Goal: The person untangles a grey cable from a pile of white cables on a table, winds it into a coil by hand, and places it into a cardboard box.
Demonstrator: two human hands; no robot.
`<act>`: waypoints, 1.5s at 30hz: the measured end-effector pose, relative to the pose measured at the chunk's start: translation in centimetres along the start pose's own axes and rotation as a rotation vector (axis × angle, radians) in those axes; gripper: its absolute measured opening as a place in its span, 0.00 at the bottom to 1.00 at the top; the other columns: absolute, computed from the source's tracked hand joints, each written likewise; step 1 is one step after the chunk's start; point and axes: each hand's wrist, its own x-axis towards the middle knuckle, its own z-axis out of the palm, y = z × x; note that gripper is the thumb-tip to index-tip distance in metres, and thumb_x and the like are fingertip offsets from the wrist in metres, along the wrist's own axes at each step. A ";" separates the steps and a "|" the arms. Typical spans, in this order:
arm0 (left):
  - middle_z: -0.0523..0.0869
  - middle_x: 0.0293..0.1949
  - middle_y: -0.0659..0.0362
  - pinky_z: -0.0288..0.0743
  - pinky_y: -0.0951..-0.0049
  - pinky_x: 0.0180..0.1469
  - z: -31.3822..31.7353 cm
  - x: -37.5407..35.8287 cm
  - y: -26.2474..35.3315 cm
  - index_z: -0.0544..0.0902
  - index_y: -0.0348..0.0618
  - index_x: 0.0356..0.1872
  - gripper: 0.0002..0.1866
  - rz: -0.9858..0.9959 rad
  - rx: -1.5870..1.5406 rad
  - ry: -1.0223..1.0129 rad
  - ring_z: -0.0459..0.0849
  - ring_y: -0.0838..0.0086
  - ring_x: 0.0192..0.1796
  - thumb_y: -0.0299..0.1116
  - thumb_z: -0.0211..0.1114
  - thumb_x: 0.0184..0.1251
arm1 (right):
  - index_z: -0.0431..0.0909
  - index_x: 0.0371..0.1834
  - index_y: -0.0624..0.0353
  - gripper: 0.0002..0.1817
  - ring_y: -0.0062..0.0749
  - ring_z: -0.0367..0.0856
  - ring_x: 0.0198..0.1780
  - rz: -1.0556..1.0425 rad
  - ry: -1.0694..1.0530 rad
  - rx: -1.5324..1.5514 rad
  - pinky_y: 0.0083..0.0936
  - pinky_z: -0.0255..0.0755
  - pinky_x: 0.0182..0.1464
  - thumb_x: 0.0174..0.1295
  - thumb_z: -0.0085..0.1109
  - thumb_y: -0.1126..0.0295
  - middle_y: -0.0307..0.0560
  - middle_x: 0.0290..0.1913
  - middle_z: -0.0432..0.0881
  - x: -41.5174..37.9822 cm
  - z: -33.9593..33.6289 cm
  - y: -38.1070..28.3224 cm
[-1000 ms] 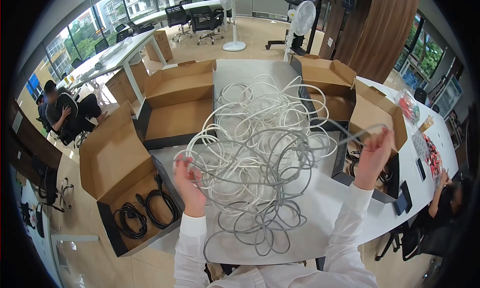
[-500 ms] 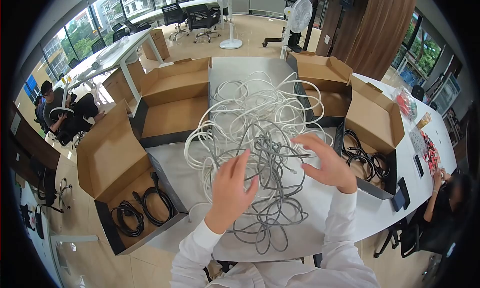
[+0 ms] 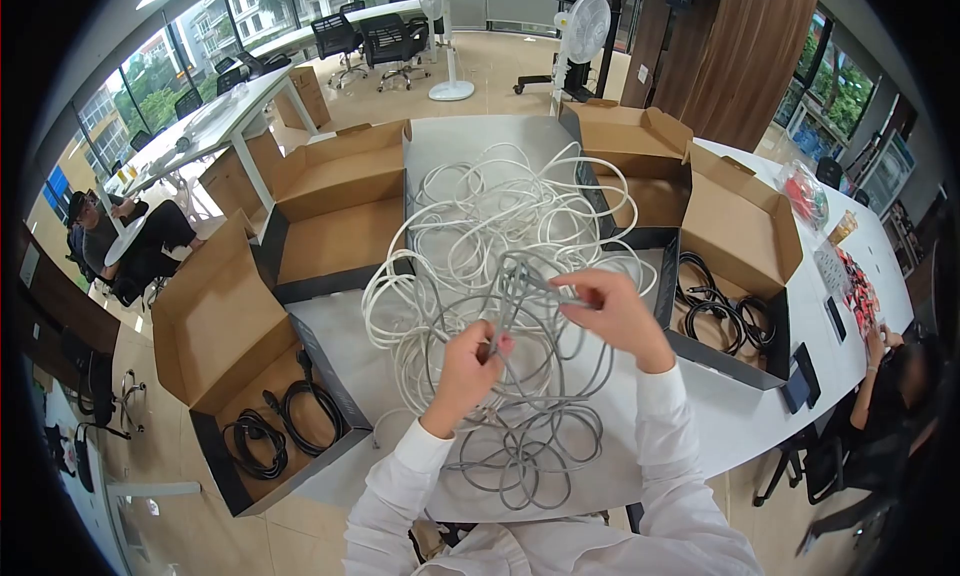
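A tangled heap of white cable [image 3: 470, 216] covers the middle of the table, with grey cable [image 3: 525, 446] lying over its near part in loose loops. My left hand [image 3: 470, 371] is closed on a strand of the grey cable, left of the tangle's centre. On the other side my right hand [image 3: 610, 316] pinches grey strands between thumb and fingers, a little higher and farther away. Between both hands a knotted bunch of grey cable [image 3: 522, 281] is lifted. Its exact crossings are too tangled to make out.
Open cardboard boxes flank the heap. The near left box [image 3: 235, 401] and near right box [image 3: 785, 351] hold black cables; the far left box [image 3: 335, 241] and far right box [image 3: 650, 191] show bare bottoms. A phone [image 3: 803, 381] lies rightward. People sit at both sides.
Both hands, open above the tangle before, have closed on grey cable. The grey bunch has been raised, and my right hand has moved slightly left.
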 end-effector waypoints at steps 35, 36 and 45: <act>0.79 0.60 0.56 0.69 0.69 0.55 -5.9 -3.4 7.1 0.78 0.42 0.57 0.22 0.310 0.377 0.410 0.77 0.70 0.58 0.22 0.61 0.59 | 0.78 0.49 0.60 0.19 0.37 0.81 0.50 -0.173 0.336 -0.182 0.28 0.72 0.52 0.52 0.70 0.79 0.49 0.47 0.81 -4.5 -5.1 -5.1; 0.79 0.59 0.58 0.69 0.70 0.55 -6.2 -4.7 7.3 0.79 0.42 0.54 0.19 0.318 0.400 0.419 0.77 0.72 0.57 0.21 0.60 0.60 | 0.78 0.47 0.60 0.18 0.37 0.81 0.47 -0.183 0.142 -0.158 0.29 0.72 0.50 0.53 0.70 0.78 0.48 0.45 0.82 -5.4 -5.5 -5.8; 0.77 0.56 0.54 0.71 0.59 0.58 -3.1 -11.4 4.4 0.77 0.43 0.59 0.36 0.068 0.831 -0.375 0.75 0.56 0.56 0.39 0.79 0.45 | 0.73 0.64 0.56 0.41 0.50 0.69 0.62 -0.238 -0.618 -0.606 0.42 0.68 0.59 0.44 0.78 0.59 0.57 0.66 0.68 -13.1 7.1 -4.7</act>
